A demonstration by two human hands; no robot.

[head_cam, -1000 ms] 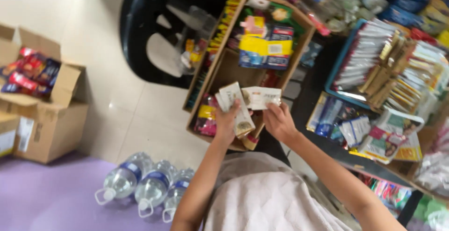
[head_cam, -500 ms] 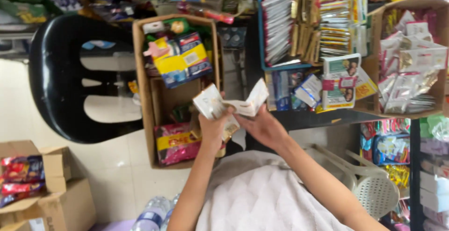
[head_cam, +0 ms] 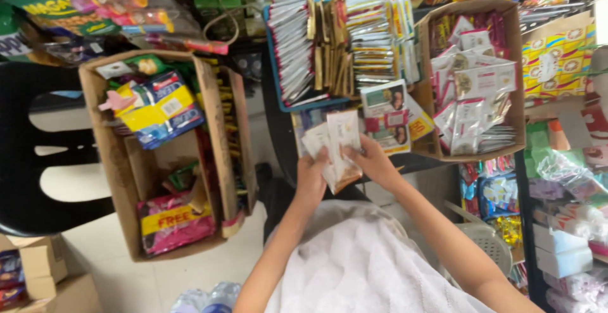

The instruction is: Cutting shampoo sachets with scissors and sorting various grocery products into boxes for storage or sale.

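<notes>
Fingers [head_cam: 354,156] of our right hand [head_cam: 373,164] and left hand [head_cam: 311,180] curl closed, pinching pale sachets [head_cam: 335,148]; cardboard box [head_cam: 218,123] at nine o'clock.

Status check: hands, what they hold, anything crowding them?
Left hand and right hand both gripping sachet stack. Blue tray of sachets just beyond. Nothing between the hands.

A black plastic chair [head_cam: 38,180] stands left of a cardboard box [head_cam: 114,180] holding colourful snack packets [head_cam: 161,107].
</notes>
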